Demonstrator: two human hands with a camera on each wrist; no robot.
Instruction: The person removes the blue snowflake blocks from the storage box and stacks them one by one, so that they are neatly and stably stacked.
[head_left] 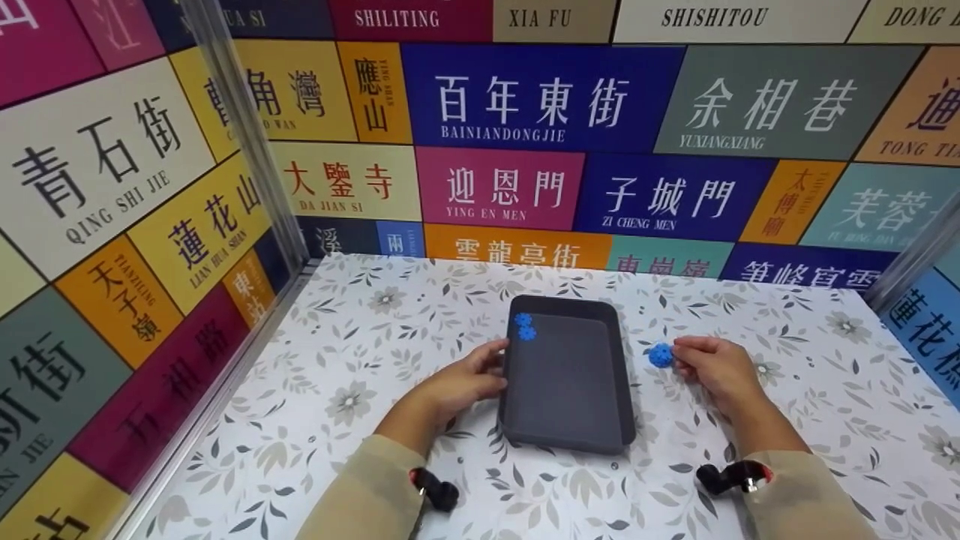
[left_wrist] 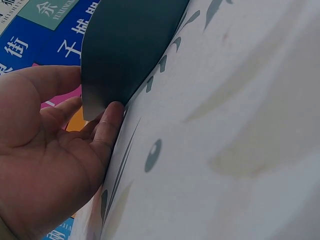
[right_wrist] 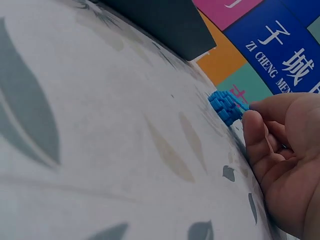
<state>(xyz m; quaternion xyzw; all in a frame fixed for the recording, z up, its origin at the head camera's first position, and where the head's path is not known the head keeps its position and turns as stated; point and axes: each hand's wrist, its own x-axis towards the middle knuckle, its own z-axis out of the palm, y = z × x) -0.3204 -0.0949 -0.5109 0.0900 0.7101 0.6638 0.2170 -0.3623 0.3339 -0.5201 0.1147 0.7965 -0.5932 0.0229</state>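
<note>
A dark grey rectangular tray [head_left: 562,390] lies on the table, its long sides running away from me. Two blue flower-shaped plastic pieces [head_left: 526,331] sit inside at its far left corner. My left hand [head_left: 461,386] is at the tray's left side, thumb and fingers touching the outer wall; the left wrist view shows the hand [left_wrist: 55,135] against the wall. To the right of the tray, my right hand [head_left: 716,367] pinches a blue ball-like cluster of plastic pieces [head_left: 661,355] between thumb and index finger. This cluster [right_wrist: 226,107] looks knobbly in the right wrist view.
A white tablecloth [head_left: 360,450] with grey flowers and leaves covers the table. Walls of colourful street-name panels [head_left: 540,97] rise behind and to both sides. A small dark camera [head_left: 439,491] sits on each sleeve.
</note>
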